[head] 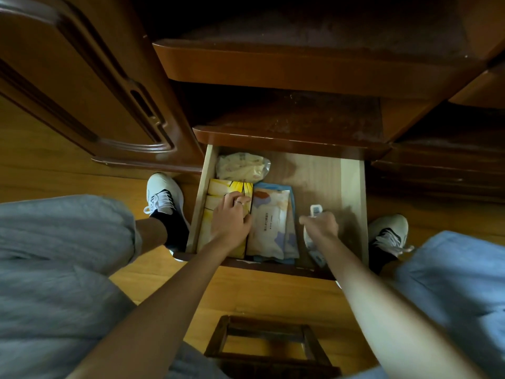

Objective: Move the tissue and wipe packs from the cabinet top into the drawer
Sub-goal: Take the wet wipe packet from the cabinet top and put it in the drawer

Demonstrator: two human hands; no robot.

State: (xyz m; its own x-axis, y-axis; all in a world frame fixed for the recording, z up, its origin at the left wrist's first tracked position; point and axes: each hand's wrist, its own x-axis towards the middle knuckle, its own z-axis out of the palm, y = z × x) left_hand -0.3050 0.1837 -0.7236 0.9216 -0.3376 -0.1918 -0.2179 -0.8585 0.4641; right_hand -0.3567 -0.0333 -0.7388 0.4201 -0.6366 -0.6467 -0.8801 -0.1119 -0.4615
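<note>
The open light-wood drawer [352, 192] holds several packs. A yellow tissue pack [218, 195] lies along its left wall, and my left hand [232, 217] rests flat on it with fingers curled over its right edge. Beside it lies a white wipe pack with blue and orange shapes [270, 222], stacked on a blue pack. A pale crinkled pack [241, 166] sits at the drawer's back left. My right hand [321, 222] is closed around a white pack [314, 250] standing on edge right of the wipe pack, its ends showing above and below my fist.
The brown cabinet top [287, 135] overhangs the drawer's back, with a higher shelf [273, 64] above. A cabinet door [82, 86] is on the left. My knees and white shoes [164, 192] flank the drawer. A dark wooden stool [267, 348] stands below me.
</note>
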